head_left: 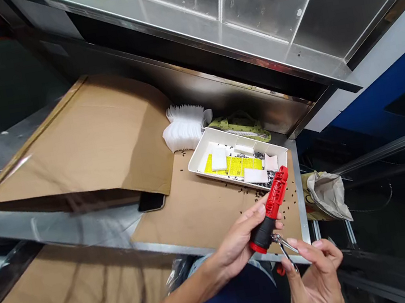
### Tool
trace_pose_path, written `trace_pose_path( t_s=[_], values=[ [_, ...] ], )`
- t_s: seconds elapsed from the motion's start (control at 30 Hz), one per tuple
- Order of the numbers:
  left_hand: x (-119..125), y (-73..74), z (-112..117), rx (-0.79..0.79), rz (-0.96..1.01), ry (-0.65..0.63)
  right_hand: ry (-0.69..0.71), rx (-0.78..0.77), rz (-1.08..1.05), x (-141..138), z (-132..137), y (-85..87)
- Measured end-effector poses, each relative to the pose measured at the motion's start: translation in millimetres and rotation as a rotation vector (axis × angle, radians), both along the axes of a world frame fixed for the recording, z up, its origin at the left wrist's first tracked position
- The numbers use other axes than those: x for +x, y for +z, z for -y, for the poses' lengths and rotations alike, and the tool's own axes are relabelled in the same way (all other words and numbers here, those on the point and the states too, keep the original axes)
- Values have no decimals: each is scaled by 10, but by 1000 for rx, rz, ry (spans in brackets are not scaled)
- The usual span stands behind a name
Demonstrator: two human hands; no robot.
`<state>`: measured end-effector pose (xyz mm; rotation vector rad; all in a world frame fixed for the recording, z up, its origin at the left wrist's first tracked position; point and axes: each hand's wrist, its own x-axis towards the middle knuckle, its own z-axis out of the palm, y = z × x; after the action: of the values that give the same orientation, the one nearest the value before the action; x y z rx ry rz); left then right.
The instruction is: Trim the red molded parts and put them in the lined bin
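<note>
My left hand (242, 235) grips a red and black plastic handle (266, 220), tilted up to the right, its red end showing an open, ribbed structure. Close to its black lower part, the thumb and fingers of my right hand (316, 272) close on a small shiny two-armed metal tool (286, 250). The tip of that tool meets the side of the black part; its exact kind is unclear. Just beyond the red end stands a white tray (199, 158) with white blocks, yellow printed labels and many small dark pieces in it.
Brown cardboard (181, 212) covers the bench, with small dark pieces scattered near the tray. A large cardboard box (107, 136) lies at left, a phone (151, 200) partly under it. Behind are stacked white pieces (185, 128) and a green pouch (239, 127). A paper bag (326, 195) hangs right.
</note>
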<state>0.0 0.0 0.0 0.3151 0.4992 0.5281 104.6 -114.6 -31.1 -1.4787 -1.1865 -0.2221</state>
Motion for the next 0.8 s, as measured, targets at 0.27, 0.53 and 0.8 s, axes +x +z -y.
trace_pose_path(
  t_s=[0.27, 0.53, 0.8],
  values=[
    [-4, 48, 15, 59, -69, -35, -2, -8, 74, -25, 1, 67],
    [3, 49, 27, 118, -54, -46, 17, -2, 89, -43, 11, 90],
    [2, 29, 33, 85, -48, -36, -3, -42, 105, -24, 26, 82]
  ],
)
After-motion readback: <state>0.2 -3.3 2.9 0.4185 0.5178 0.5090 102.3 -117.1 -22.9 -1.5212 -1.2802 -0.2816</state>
